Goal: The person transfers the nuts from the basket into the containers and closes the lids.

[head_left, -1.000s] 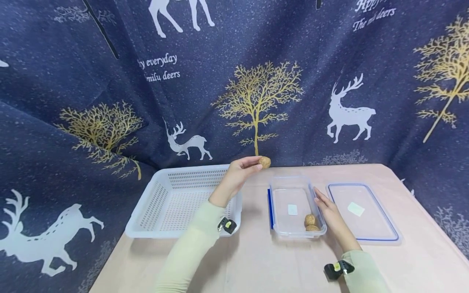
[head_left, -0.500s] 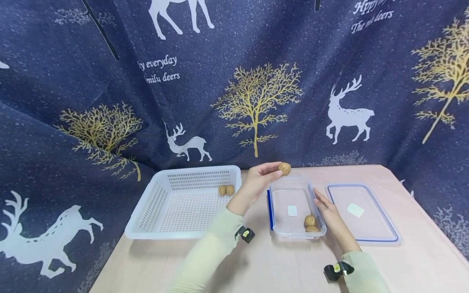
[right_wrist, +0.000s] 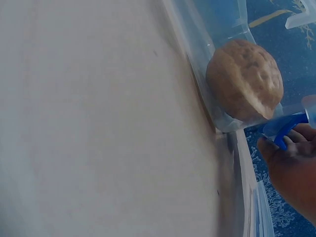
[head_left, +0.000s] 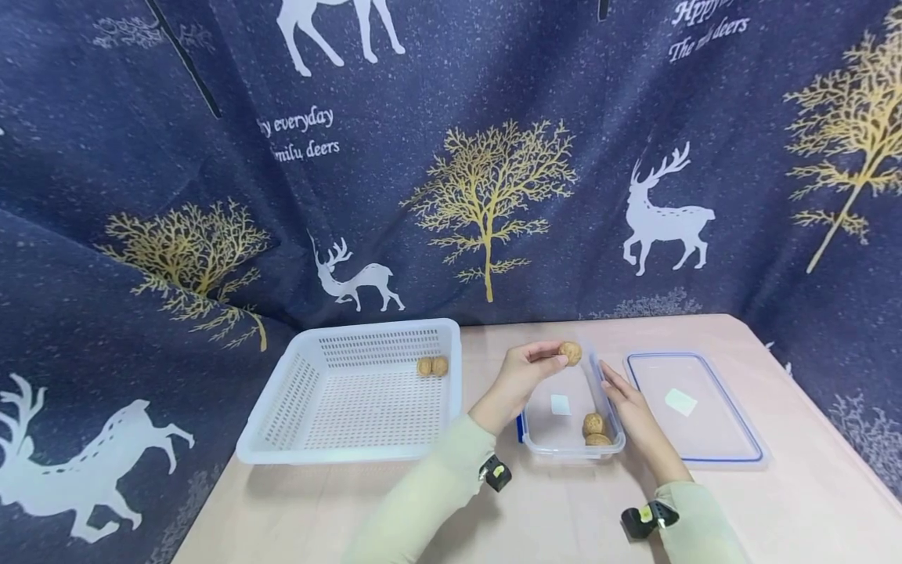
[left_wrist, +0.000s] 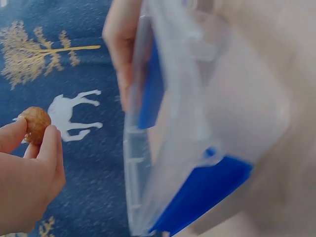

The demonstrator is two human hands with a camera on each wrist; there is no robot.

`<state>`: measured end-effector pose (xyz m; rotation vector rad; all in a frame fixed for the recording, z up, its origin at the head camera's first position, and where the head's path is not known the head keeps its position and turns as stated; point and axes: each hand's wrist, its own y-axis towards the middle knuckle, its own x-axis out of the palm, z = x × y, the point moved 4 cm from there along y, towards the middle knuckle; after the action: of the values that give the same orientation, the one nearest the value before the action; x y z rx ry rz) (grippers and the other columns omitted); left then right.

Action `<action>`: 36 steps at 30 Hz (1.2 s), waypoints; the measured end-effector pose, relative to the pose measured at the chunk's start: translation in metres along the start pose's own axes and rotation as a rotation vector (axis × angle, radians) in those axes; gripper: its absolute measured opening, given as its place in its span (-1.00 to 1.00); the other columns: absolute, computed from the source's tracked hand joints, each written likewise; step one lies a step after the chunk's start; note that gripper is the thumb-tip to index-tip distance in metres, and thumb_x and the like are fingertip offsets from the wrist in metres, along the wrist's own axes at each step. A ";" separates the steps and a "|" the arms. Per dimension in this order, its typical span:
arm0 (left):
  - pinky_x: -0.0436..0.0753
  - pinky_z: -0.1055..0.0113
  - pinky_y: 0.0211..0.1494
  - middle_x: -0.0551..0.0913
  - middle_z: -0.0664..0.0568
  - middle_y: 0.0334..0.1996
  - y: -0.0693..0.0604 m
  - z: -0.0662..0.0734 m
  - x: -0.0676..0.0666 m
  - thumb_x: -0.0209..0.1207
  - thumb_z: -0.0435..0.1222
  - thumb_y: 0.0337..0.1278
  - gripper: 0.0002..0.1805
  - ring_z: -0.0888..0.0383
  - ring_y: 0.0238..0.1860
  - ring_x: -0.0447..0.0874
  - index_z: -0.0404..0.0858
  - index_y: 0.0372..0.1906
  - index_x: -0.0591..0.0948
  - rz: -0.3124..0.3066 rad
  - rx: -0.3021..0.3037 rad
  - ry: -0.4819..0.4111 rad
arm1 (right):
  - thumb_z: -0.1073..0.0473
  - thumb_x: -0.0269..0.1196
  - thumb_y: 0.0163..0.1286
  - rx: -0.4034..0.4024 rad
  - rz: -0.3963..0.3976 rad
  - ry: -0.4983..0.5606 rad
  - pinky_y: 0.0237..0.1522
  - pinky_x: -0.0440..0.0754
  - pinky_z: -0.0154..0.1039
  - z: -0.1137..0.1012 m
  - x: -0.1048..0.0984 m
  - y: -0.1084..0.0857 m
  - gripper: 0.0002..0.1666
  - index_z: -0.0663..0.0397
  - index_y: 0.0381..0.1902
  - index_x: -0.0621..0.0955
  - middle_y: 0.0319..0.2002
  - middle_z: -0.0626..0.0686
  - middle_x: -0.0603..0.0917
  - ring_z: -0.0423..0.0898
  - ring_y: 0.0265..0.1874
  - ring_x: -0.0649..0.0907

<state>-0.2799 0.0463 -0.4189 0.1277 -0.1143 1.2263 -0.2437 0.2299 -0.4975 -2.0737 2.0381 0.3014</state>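
My left hand (head_left: pixel 517 382) pinches a walnut (head_left: pixel 570 353) between thumb and fingertips, above the far part of a clear plastic food container (head_left: pixel 572 451). The left wrist view also shows this walnut (left_wrist: pixel 36 124) in the fingers, apart from the container's wall. Two walnuts (head_left: pixel 594 424) lie in the container's near right corner; one shows large through the wall in the right wrist view. My right hand (head_left: pixel 634 411) rests along the container's right side, fingers fairly straight. In the right wrist view its fingers are beside a blue clasp (right_wrist: pixel 286 129), partly hidden.
A white perforated basket (head_left: pixel 338 454) stands on the left, with two walnuts (head_left: pixel 432 366) by its far right corner. The blue-edged clear lid (head_left: pixel 719 439) lies flat right of the container. A dark patterned cloth (head_left: pixel 423 196) hangs behind the table.
My left hand has carried the walnut rightward and lower, from beside the basket to over the container. The basket's two walnuts have come into sight. The right hand stays in place.
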 end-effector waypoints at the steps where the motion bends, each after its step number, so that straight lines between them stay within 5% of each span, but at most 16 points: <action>1: 0.63 0.36 0.04 0.69 -0.11 -0.14 0.000 -0.004 0.001 0.23 -0.48 0.13 -0.67 0.19 -0.18 0.67 -0.45 0.03 0.61 0.002 -0.004 -0.001 | 0.04 -0.20 0.59 0.000 -0.001 0.001 0.40 -0.14 0.27 0.000 0.000 0.000 -0.35 0.11 0.52 -0.02 0.50 0.27 -0.08 0.31 0.45 -0.11; 15: 0.67 0.35 -0.05 0.71 -0.05 -0.22 -0.001 -0.051 0.013 0.26 -0.50 0.05 -0.69 0.17 -0.23 0.68 -0.43 -0.04 0.64 0.115 -0.128 0.044 | 0.03 -0.18 0.59 -0.005 0.008 0.030 0.41 -0.13 0.26 0.000 0.000 0.000 -0.35 0.13 0.51 0.01 0.50 0.28 -0.06 0.30 0.45 -0.09; 23: 0.69 0.34 -0.13 0.72 -0.13 -0.25 0.002 -0.075 0.019 0.24 -0.58 -0.03 -0.70 0.18 -0.27 0.68 -0.48 -0.09 0.64 0.137 -0.133 0.080 | 0.00 -0.18 0.58 -0.005 0.007 0.008 0.40 -0.11 0.28 0.002 -0.001 0.000 -0.34 0.11 0.51 0.01 0.49 0.29 -0.04 0.32 0.44 -0.07; 36: 0.69 0.38 -0.17 0.72 -0.05 -0.37 0.006 -0.087 0.027 0.30 -0.58 -0.08 -0.77 0.22 -0.34 0.65 -0.44 -0.21 0.68 0.199 -0.154 0.226 | 0.02 -0.15 0.58 -0.008 0.018 0.023 0.41 -0.12 0.26 0.002 -0.001 0.002 -0.34 0.13 0.50 0.03 0.49 0.28 -0.05 0.32 0.44 -0.08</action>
<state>-0.2752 0.0874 -0.4999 -0.1597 -0.0246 1.4167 -0.2459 0.2313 -0.4991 -2.0746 2.0728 0.2904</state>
